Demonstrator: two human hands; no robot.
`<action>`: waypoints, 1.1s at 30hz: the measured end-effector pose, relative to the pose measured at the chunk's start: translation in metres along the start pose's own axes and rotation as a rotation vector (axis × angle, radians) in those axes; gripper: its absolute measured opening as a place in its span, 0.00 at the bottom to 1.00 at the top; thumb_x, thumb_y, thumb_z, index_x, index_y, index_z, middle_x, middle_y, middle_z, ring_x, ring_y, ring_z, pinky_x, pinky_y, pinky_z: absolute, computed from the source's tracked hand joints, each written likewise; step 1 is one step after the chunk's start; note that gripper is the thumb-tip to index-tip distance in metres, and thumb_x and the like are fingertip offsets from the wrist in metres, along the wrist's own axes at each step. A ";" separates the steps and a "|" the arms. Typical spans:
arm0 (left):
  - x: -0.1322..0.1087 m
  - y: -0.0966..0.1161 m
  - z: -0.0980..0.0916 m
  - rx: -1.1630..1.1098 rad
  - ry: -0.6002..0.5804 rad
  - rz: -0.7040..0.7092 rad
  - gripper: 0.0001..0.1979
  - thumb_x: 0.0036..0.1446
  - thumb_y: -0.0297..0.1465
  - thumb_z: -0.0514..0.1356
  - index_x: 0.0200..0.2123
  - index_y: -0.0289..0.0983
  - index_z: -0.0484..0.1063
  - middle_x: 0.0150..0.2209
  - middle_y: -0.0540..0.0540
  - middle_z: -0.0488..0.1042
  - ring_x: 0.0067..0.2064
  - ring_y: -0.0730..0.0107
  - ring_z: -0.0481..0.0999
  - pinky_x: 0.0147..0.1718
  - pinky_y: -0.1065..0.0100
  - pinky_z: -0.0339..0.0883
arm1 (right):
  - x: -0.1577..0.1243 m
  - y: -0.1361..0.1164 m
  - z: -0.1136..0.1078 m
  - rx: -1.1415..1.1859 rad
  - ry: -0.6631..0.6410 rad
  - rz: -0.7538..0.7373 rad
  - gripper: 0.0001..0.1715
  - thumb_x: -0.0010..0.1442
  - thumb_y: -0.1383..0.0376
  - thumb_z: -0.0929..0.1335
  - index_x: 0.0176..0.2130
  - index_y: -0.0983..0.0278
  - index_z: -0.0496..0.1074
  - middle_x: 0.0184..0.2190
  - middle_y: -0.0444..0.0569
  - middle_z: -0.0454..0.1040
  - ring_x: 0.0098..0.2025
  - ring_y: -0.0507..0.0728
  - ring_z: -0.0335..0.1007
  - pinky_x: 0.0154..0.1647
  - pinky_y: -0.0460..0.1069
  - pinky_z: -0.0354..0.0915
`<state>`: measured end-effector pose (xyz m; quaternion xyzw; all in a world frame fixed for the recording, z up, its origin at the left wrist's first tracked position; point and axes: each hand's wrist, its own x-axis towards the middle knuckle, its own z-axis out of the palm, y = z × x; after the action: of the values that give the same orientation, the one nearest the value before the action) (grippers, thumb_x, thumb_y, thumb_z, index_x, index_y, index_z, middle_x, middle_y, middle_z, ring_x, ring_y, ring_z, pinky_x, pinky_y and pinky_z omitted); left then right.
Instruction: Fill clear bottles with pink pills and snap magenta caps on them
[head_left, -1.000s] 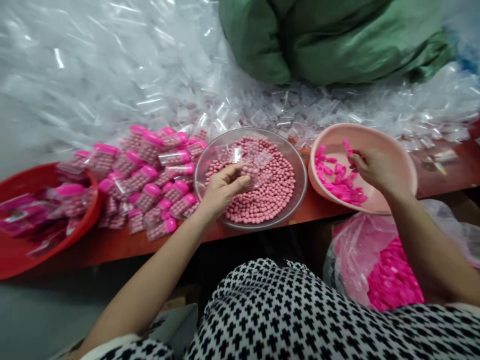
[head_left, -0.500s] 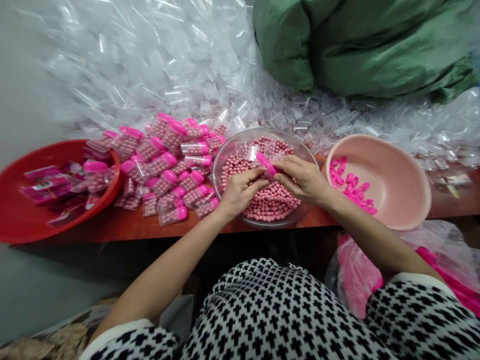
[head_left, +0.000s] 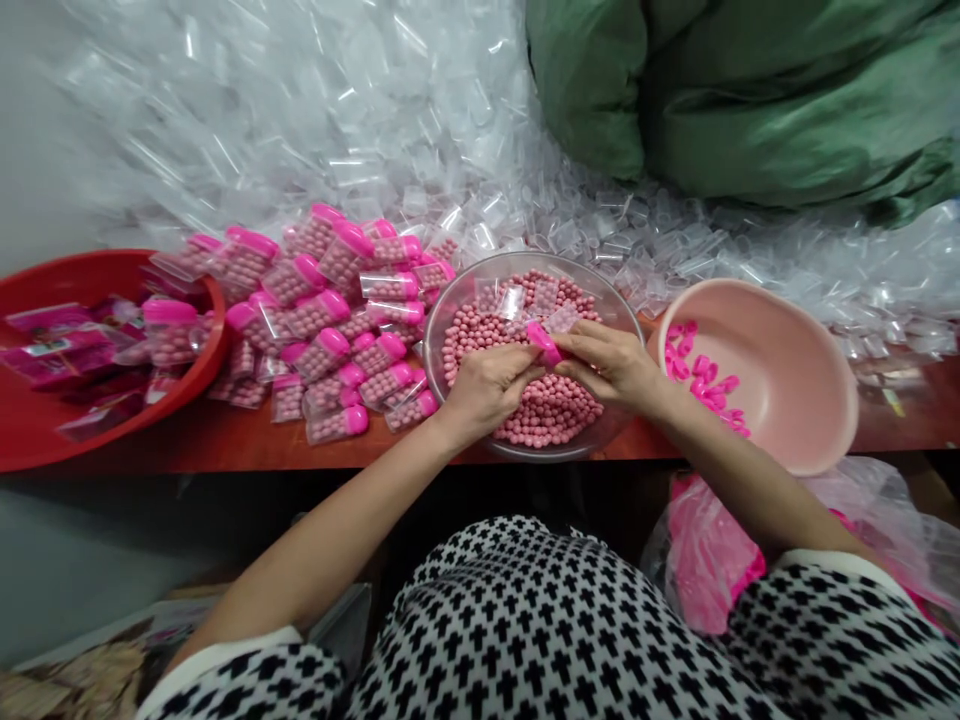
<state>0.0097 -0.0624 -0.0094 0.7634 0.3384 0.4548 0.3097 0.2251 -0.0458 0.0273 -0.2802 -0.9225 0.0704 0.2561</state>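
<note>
Both my hands meet over a clear bowl (head_left: pixel 450 310) full of small pink beads (head_left: pixel 551 400). My left hand (head_left: pixel 487 385) is closed on a small clear tube filled with beads, mostly hidden by its fingers. My right hand (head_left: pixel 611 365) pinches a bright pink cap (head_left: pixel 543 342) at the tube's open end. Several empty clear tubes (head_left: pixel 517 300) lie on the beads at the bowl's far side.
A pile of capped, bead-filled tubes (head_left: pixel 330 310) lies left of the bowl, next to a red basin (head_left: pixel 45 440) holding packets. A pale pink basin (head_left: pixel 795 420) with loose pink caps (head_left: pixel 705 375) stands on the right. Clear empty tubes (head_left: pixel 337 120) and a green sack (head_left: pixel 750 90) fill the back.
My right hand came from the pink basin with a cap and joined my left hand over the bowl. The view has shifted slightly.
</note>
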 end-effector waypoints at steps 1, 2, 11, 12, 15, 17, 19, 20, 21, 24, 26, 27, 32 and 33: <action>0.001 0.000 0.001 -0.011 -0.013 -0.013 0.08 0.64 0.29 0.62 0.39 0.35 0.83 0.38 0.43 0.84 0.39 0.65 0.83 0.43 0.69 0.74 | 0.003 0.003 -0.005 -0.002 -0.025 -0.004 0.24 0.70 0.61 0.65 0.63 0.60 0.66 0.40 0.51 0.73 0.40 0.57 0.72 0.38 0.51 0.72; 0.002 0.000 0.002 -0.034 -0.030 -0.034 0.08 0.63 0.30 0.62 0.39 0.35 0.83 0.37 0.44 0.83 0.38 0.65 0.83 0.42 0.70 0.73 | 0.007 0.005 -0.012 -0.017 -0.047 -0.012 0.28 0.69 0.60 0.66 0.66 0.59 0.63 0.47 0.54 0.74 0.48 0.60 0.73 0.44 0.54 0.73; 0.005 -0.002 0.001 -0.396 -0.027 -0.364 0.18 0.55 0.42 0.67 0.42 0.35 0.81 0.40 0.45 0.83 0.43 0.58 0.81 0.45 0.64 0.74 | 0.030 0.009 -0.034 -0.182 -0.180 -0.159 0.25 0.70 0.58 0.65 0.62 0.63 0.68 0.56 0.58 0.74 0.59 0.64 0.69 0.60 0.61 0.66; 0.005 -0.003 0.000 -0.477 -0.007 -0.394 0.19 0.55 0.43 0.67 0.43 0.34 0.80 0.41 0.44 0.82 0.43 0.60 0.81 0.44 0.64 0.74 | 0.026 0.010 -0.030 -0.206 -0.127 -0.107 0.24 0.70 0.56 0.65 0.60 0.64 0.69 0.53 0.59 0.75 0.56 0.64 0.71 0.57 0.60 0.68; 0.006 -0.004 0.000 -0.653 0.038 -0.445 0.21 0.53 0.43 0.69 0.44 0.34 0.77 0.40 0.45 0.80 0.40 0.64 0.79 0.41 0.66 0.74 | 0.013 0.006 -0.012 -0.255 -0.032 0.026 0.30 0.69 0.50 0.65 0.61 0.66 0.69 0.52 0.61 0.75 0.53 0.65 0.72 0.54 0.59 0.71; 0.007 -0.004 0.001 -0.681 0.074 -0.468 0.20 0.51 0.41 0.71 0.42 0.35 0.75 0.35 0.48 0.78 0.36 0.69 0.76 0.37 0.70 0.72 | 0.007 -0.001 0.001 -0.273 -0.032 0.076 0.40 0.66 0.46 0.67 0.65 0.70 0.62 0.56 0.66 0.73 0.56 0.68 0.70 0.56 0.61 0.70; 0.008 -0.004 0.003 -0.684 0.104 -0.486 0.19 0.51 0.40 0.72 0.41 0.35 0.74 0.29 0.52 0.73 0.31 0.74 0.72 0.31 0.73 0.68 | 0.007 -0.009 0.012 -0.295 -0.038 0.123 0.47 0.64 0.46 0.67 0.68 0.74 0.57 0.59 0.69 0.70 0.59 0.71 0.68 0.58 0.65 0.68; 0.008 -0.004 0.003 -0.689 0.112 -0.493 0.19 0.50 0.40 0.72 0.40 0.35 0.74 0.27 0.53 0.71 0.29 0.75 0.69 0.29 0.74 0.65 | 0.008 -0.012 0.017 -0.310 -0.028 0.143 0.47 0.64 0.46 0.68 0.68 0.74 0.56 0.59 0.70 0.69 0.60 0.71 0.68 0.59 0.65 0.67; 0.008 -0.004 0.004 -0.699 0.116 -0.495 0.19 0.50 0.40 0.72 0.40 0.35 0.74 0.26 0.54 0.69 0.28 0.76 0.68 0.28 0.75 0.64 | 0.009 -0.014 0.020 -0.323 -0.012 0.155 0.46 0.64 0.48 0.67 0.68 0.74 0.57 0.59 0.70 0.70 0.59 0.71 0.68 0.59 0.65 0.67; 0.007 -0.004 0.005 -0.752 0.126 -0.494 0.20 0.48 0.40 0.74 0.40 0.35 0.74 0.29 0.52 0.72 0.31 0.75 0.70 0.31 0.74 0.65 | 0.014 -0.013 0.028 -0.361 0.076 0.105 0.39 0.64 0.50 0.67 0.63 0.75 0.63 0.54 0.68 0.73 0.55 0.69 0.71 0.56 0.62 0.69; 0.007 -0.003 0.004 -0.799 0.127 -0.504 0.22 0.46 0.40 0.75 0.39 0.35 0.74 0.32 0.50 0.75 0.33 0.74 0.73 0.34 0.73 0.67 | 0.016 -0.009 0.031 -0.396 0.142 0.039 0.37 0.64 0.50 0.68 0.59 0.77 0.67 0.49 0.67 0.76 0.50 0.68 0.73 0.52 0.60 0.70; 0.007 -0.003 0.003 -0.821 0.128 -0.511 0.22 0.45 0.41 0.75 0.39 0.35 0.74 0.32 0.50 0.75 0.33 0.73 0.73 0.34 0.73 0.67 | 0.016 -0.006 0.033 -0.418 0.165 0.016 0.38 0.63 0.49 0.68 0.57 0.77 0.68 0.47 0.67 0.76 0.48 0.68 0.73 0.50 0.60 0.71; 0.008 -0.006 0.001 -0.845 0.183 -0.532 0.23 0.42 0.41 0.77 0.35 0.34 0.75 0.29 0.51 0.75 0.30 0.76 0.72 0.31 0.74 0.66 | 0.017 0.003 0.042 -0.449 0.095 0.071 0.44 0.62 0.42 0.66 0.58 0.77 0.68 0.44 0.67 0.77 0.44 0.68 0.75 0.45 0.60 0.71; 0.008 -0.007 0.002 -0.845 0.200 -0.536 0.24 0.41 0.42 0.77 0.35 0.34 0.75 0.29 0.52 0.75 0.30 0.76 0.72 0.30 0.74 0.65 | 0.019 0.002 0.043 -0.440 0.071 0.094 0.45 0.62 0.41 0.65 0.59 0.77 0.68 0.45 0.67 0.77 0.45 0.68 0.75 0.46 0.60 0.71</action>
<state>0.0128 -0.0526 -0.0115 0.4105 0.3368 0.5275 0.6631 0.1908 -0.0333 -0.0021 -0.3742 -0.8920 -0.1304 0.2175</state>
